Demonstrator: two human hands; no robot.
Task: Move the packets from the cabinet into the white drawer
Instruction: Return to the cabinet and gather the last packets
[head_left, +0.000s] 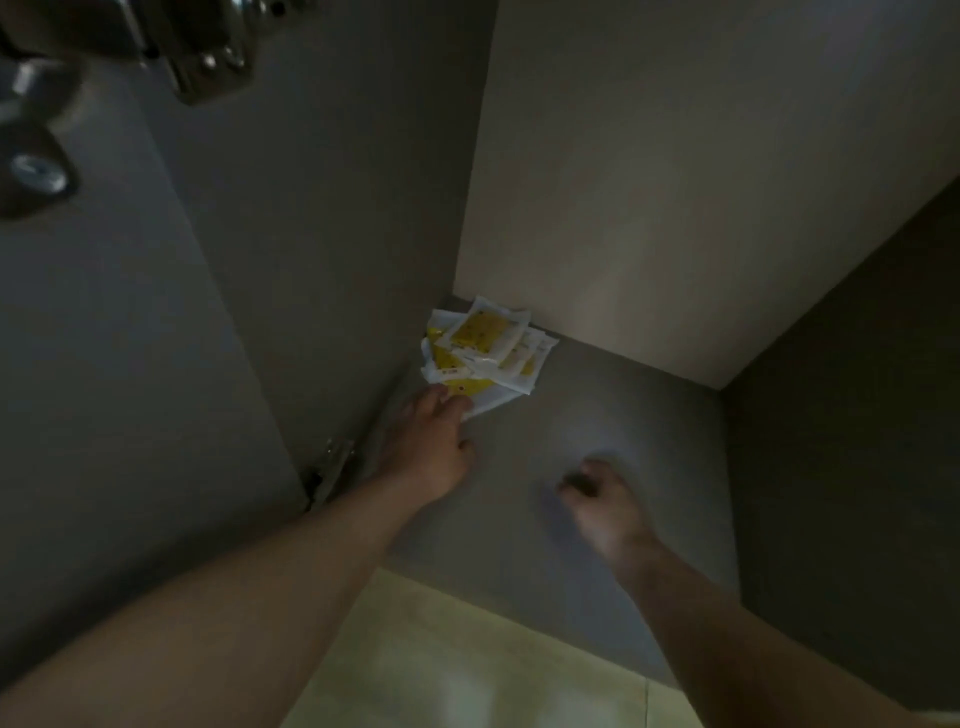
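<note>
The left hand (431, 447), at the centre of the frame, reaches with its fingers laid on the near edge of the packets (480, 348). Whether it has pinched one yet I cannot tell, since the fingertips are hidden under the hand's back. The right hand (602, 499), lower right of centre and blurred, hangs loosely curled over the cabinet floor (597, 405) with nothing in it.

This looks like the pick-up step. The next move calls for closing on the pile and drawing it toward the bottom of the frame, out over the pale tiles (467, 665) (the white drawer is not in view).

The packets, yellow and white, lie in a loose, overlapping heap just above centre, tucked into the cabinet's back corner against both walls, directly beyond the left fingertips and well apart from the right hand. A slippery heap may shed some.
</note>
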